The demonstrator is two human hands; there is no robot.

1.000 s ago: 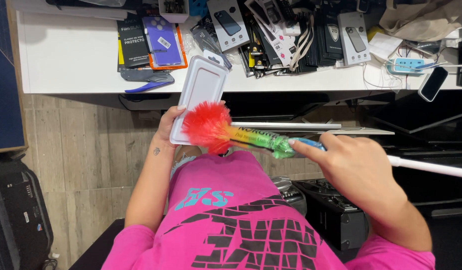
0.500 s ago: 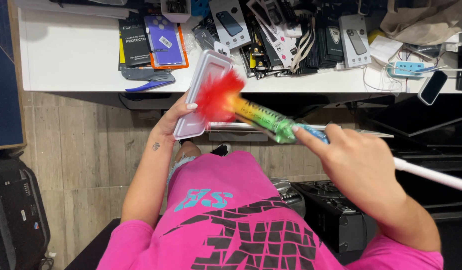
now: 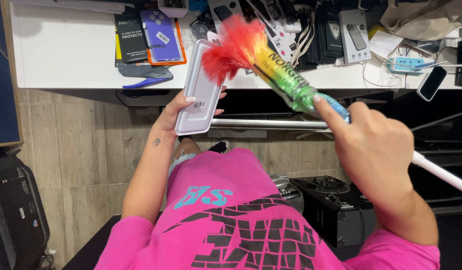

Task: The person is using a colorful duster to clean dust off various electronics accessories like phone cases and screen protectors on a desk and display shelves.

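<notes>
Left hand (image 3: 183,112) clamps a flat, pale grey rectangular plastic package (image 3: 201,87) by its lower end, fingers wrapped round both long edges, face tilted up toward the camera, held in the air in front of the white desk (image 3: 66,55). Right hand (image 3: 376,150) is closed round the handle of a rainbow-coloured fluffy duster (image 3: 271,62), forefinger laid along the shaft; a white pole (image 3: 441,172) runs out behind the fist. The red tuft overlaps the package's upper right corner, seemingly touching.

Judgement: dusting goes best with light strokes along the length of the package, off the far end, away from the body. The tilted face should let dust fall clear. The holding fingers should stay on the edges, off the face.

Desk behind: a heap of boxed phone cases (image 3: 301,30), a purple case in an orange-edged pack (image 3: 163,37).
</notes>
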